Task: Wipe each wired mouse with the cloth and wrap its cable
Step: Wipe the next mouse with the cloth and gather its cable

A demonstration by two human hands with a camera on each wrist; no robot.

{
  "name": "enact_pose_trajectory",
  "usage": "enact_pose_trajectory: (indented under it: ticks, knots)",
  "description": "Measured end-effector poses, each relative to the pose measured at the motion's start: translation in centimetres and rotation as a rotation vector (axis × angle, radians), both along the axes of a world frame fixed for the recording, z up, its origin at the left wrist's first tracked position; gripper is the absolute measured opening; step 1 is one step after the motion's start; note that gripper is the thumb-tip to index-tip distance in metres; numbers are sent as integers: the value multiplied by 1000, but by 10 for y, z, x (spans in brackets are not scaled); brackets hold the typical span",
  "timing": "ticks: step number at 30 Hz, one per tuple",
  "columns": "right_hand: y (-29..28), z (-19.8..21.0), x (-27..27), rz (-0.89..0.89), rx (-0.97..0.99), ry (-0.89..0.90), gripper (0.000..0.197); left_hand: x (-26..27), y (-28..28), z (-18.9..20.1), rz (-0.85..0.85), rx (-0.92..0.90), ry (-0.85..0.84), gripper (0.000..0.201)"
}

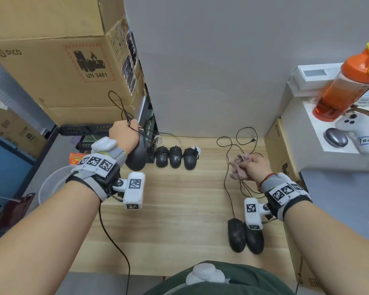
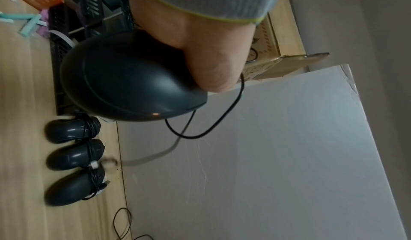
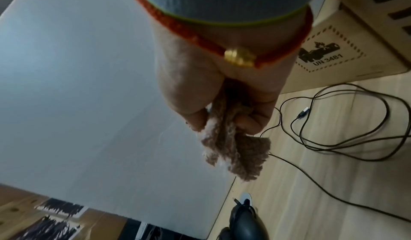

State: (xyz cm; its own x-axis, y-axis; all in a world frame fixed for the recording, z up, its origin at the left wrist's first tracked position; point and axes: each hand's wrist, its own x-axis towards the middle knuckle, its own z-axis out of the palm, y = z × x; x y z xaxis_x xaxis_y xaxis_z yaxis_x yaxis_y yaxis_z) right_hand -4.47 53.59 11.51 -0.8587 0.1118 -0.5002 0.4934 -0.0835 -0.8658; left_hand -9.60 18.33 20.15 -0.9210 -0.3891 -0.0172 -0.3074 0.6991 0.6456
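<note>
My left hand (image 1: pixel 126 135) grips a black wired mouse (image 1: pixel 136 155) above the desk's left side, with loops of its cable (image 1: pixel 117 103) caught in the fingers and sticking up. The left wrist view shows the same mouse (image 2: pixel 131 78) under my palm. My right hand (image 1: pixel 254 167) clutches a bunched pinkish-brown cloth (image 1: pixel 239 167) over the desk's right side; the cloth (image 3: pixel 231 149) hangs from my curled fingers. Three black mice with wrapped cables (image 1: pixel 175 156) stand in a row at the back. Two more black mice (image 1: pixel 245 235) lie near the front right, their loose cables (image 1: pixel 243 135) sprawled behind.
A large cardboard box (image 1: pixel 58 67) rises at the back left and a grey partition (image 1: pixel 211 71) behind the desk. On the right stand a white box (image 1: pixel 307 133) with an orange bottle (image 1: pixel 347 88) and a game controller (image 1: pixel 358 133). A black rack (image 1: pixel 87 128) sits left.
</note>
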Motion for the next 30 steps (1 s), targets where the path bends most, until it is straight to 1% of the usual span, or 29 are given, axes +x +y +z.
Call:
enact_pose_trajectory:
  ticks: [2,3,4,7,9,11,12,13,14,16,17,18,19,21,22,23,24,25,27,28,30]
  knots:
    - [-4,-8,-2,-41,-45,-53,21,2,3,-2,-42,34,-16,47]
    - [-9,-9,-3,-38,-50,-74,18,3,6,-3,-74,49,-24,47]
    - [-15,-9,-3,-17,-44,-75,20,5,11,-4,-105,64,-30,48]
    - [-34,-3,-2,100,24,-78,49,8,24,-5,-179,110,-30,53]
    - [-42,1,-1,133,92,-119,56,9,32,-2,-200,164,-22,61]
    - [-47,1,-2,162,61,-138,50,12,39,3,-219,218,-16,63]
    - [-48,-2,-3,203,59,-124,42,13,43,6,-233,244,-13,60]
    - [-48,-6,-4,264,101,-100,31,14,46,9,-242,266,-15,54]
    - [-47,-7,-4,339,173,-78,29,15,48,10,-251,292,-19,47]
    - [-46,-10,-4,475,316,-44,57,15,52,12,-259,351,-28,40]
    - [-46,-10,-3,520,364,-47,66,16,54,13,-257,377,-34,39]
    - [-46,-12,-3,555,375,-58,65,16,55,15,-259,401,-40,38]
    - [-46,-15,-3,584,367,-49,54,17,57,17,-268,423,-47,36]
    - [-50,-13,0,573,307,-27,19,18,61,20,-296,456,-70,35]
    - [-53,-12,1,526,225,-6,12,18,63,21,-311,463,-78,34]
    - [-56,-10,2,458,134,17,14,18,65,22,-325,468,-78,34]
    - [-59,-8,1,405,91,40,14,18,66,22,-333,468,-72,34]
    - [-61,-6,-1,377,104,61,15,19,68,23,-338,468,-69,35]
    - [-64,-3,-4,434,264,90,24,21,71,23,-347,474,-78,35]
    - [-64,-4,-5,474,294,78,30,21,74,24,-359,482,-82,35]
    - [-65,-3,-6,536,291,55,42,22,80,27,-383,492,-83,35]
